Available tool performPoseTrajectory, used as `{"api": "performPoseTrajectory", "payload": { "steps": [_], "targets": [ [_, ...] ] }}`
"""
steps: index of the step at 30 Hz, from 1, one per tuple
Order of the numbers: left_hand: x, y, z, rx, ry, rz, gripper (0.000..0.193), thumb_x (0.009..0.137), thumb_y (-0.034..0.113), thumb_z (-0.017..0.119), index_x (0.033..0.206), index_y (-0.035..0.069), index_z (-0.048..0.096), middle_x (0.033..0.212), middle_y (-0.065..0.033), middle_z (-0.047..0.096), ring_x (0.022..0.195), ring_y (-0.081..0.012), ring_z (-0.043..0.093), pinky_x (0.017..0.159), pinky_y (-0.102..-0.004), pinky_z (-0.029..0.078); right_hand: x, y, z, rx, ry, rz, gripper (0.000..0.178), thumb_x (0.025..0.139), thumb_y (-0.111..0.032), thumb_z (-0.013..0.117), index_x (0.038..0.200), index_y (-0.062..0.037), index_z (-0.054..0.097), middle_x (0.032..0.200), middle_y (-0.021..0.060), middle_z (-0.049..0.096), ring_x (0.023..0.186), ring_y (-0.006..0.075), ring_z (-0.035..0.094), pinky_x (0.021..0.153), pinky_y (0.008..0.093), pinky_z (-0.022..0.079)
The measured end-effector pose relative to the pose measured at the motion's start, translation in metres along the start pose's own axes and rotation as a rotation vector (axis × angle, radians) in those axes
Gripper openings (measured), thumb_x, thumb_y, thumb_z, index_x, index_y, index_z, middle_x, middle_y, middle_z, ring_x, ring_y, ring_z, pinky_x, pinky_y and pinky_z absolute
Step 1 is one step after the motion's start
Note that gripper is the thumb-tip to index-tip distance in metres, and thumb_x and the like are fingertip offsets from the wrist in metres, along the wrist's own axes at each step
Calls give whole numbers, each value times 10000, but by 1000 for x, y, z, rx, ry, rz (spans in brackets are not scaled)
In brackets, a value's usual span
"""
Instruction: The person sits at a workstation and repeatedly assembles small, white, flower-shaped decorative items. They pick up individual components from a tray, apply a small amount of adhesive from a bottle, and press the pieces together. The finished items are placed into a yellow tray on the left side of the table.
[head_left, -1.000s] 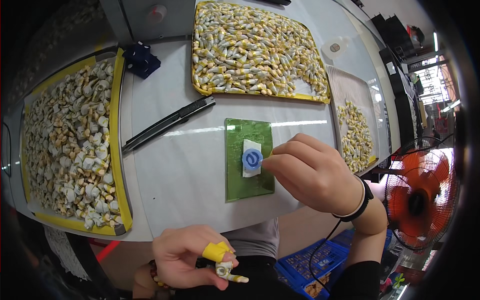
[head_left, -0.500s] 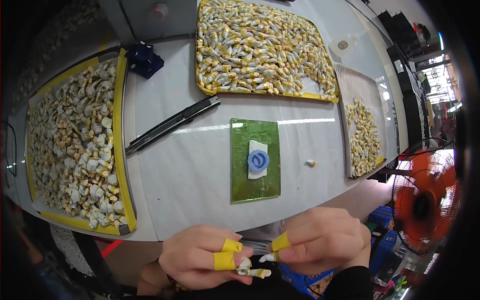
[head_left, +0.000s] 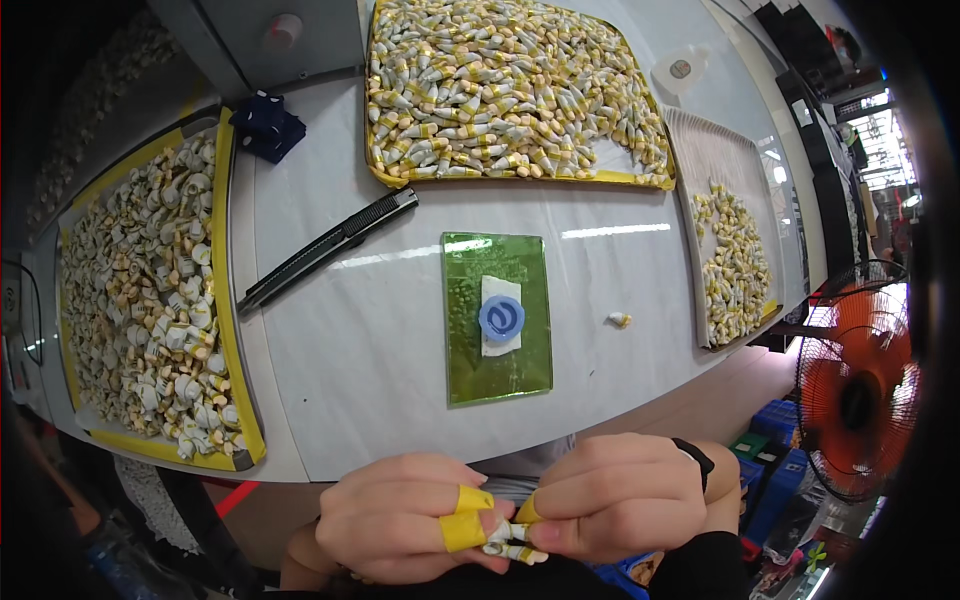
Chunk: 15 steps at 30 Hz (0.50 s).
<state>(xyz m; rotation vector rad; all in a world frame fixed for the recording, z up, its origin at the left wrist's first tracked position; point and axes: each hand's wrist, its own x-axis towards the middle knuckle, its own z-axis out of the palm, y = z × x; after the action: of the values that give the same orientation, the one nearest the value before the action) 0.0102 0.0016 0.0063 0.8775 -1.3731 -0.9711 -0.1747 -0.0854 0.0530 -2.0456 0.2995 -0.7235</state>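
Observation:
Close to my body at the bottom of the view, my left hand [head_left: 395, 515] is closed in a pinch on a small white-and-yellow figurine piece [head_left: 505, 546] with a pale rounded tip. My right hand [head_left: 622, 500] is pinched on a small white part [head_left: 519, 531] held against that piece; the fingers hide most of it. Both hands wear yellow tape on their fingers. Beyond them on the table, a green glass plate [head_left: 497, 378] carries a white pad with a blue ring-shaped piece [head_left: 501, 319]. One loose small white-and-yellow piece [head_left: 619, 320] lies to the plate's right.
A large yellow-edged tray [head_left: 520, 181] full of cone-shaped pieces stands at the back. Another tray [head_left: 232, 300] of white pieces is at left, and a partly filled one [head_left: 683, 200] at right. A black box cutter [head_left: 330, 250] lies slantwise. An orange fan [head_left: 858, 390] stands beyond the table's right.
My right hand has moved left, bringing its small white part from a gap away up against the piece in my left hand. The whole view has shifted slightly.

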Motion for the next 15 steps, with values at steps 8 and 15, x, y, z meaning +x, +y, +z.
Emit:
{"api": "performPoseTrajectory", "payload": {
  "steps": [8,15],
  "targets": [
    [4,3,-2,2,-1,55,319,612,78,832,867,-11,662,828,-101,670,704,-236,635,649,-321,565,4,3,-4,56,-50,-51,158,698,74,707,719,12,563,794,152,635,622,234,617,536,293,517],
    [3,3,-2,57,-38,54,327,619,117,836,871,2,662,826,-84,672,701,-233,632,641,-320,555,1,1,1,15,-2,-44,169,680,76,713,725,10,565,787,145,633,612,226,615,531,294,516]
  ]
}}
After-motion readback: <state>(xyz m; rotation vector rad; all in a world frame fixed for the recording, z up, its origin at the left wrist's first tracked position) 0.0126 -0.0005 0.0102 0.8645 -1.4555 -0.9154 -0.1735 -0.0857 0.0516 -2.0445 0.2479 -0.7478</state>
